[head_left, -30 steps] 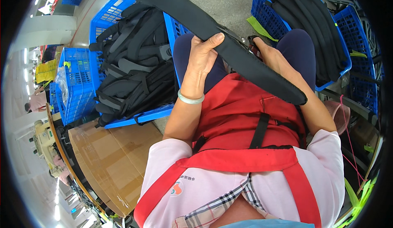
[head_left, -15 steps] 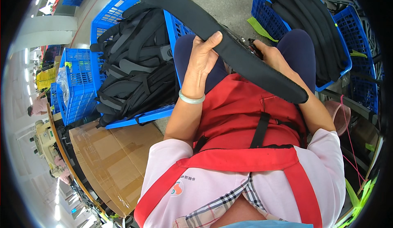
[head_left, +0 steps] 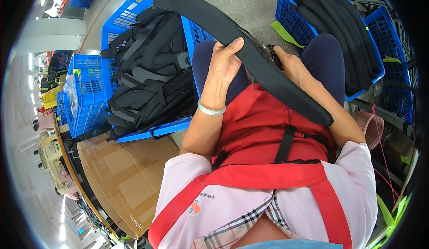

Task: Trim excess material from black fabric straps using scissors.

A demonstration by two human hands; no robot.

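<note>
A long, curved, black padded strap (head_left: 263,65) lies slantwise across my lap, its far end over the blue basket on the left. My left hand (head_left: 225,65) pinches its middle, thumb on top and the fingers underneath. Beyond the strap's far edge, my right hand (head_left: 292,65) is closed around a small hand tool (head_left: 273,54) with dark and reddish parts. The strap and my fingers hide most of that tool, so its exact kind cannot be made out. The tool is close to the strap's edge; whether they touch is hidden.
On the left stands a blue basket (head_left: 193,39) heaped with black and grey straps (head_left: 152,65). Another blue basket (head_left: 286,7) at the right holds black padded straps (head_left: 335,34) side by side. A cardboard box (head_left: 129,173) sits at my left elbow. Pink cord (head_left: 379,137) hangs at the right.
The strap's near end has swung slightly down and left. My right hand and the tool have shifted a little left and nearer along the strap; my left hand keeps its hold.
</note>
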